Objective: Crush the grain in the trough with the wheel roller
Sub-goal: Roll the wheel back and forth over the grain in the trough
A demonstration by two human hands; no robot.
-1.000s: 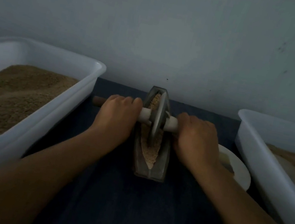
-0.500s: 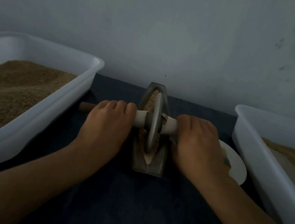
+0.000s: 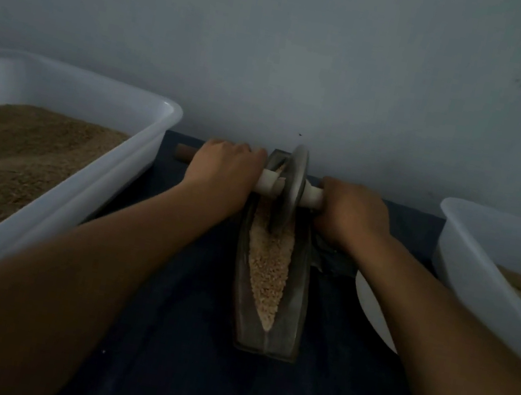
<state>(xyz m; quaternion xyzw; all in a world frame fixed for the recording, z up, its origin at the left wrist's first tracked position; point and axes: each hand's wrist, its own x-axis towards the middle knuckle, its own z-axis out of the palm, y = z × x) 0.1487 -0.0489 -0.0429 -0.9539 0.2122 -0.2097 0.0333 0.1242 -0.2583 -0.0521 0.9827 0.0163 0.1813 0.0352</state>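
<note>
At the far end of the trough point(image 3: 296, 294): wheel roller point(image 3: 292, 190), pushed up from the middle.
Left hand point(image 3: 223, 175) and right hand point(image 3: 351, 215) each grip the axle; near-end grain point(image 3: 269, 268) lies exposed, seemingly coarse — more passes likely.

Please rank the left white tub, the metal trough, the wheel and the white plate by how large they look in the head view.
1. left white tub, cut by the frame edge yet clearly largest.
2. metal trough.
3. wheel.
The white plate is mostly hidden under the right forearm, so I cannot rank it.
</note>
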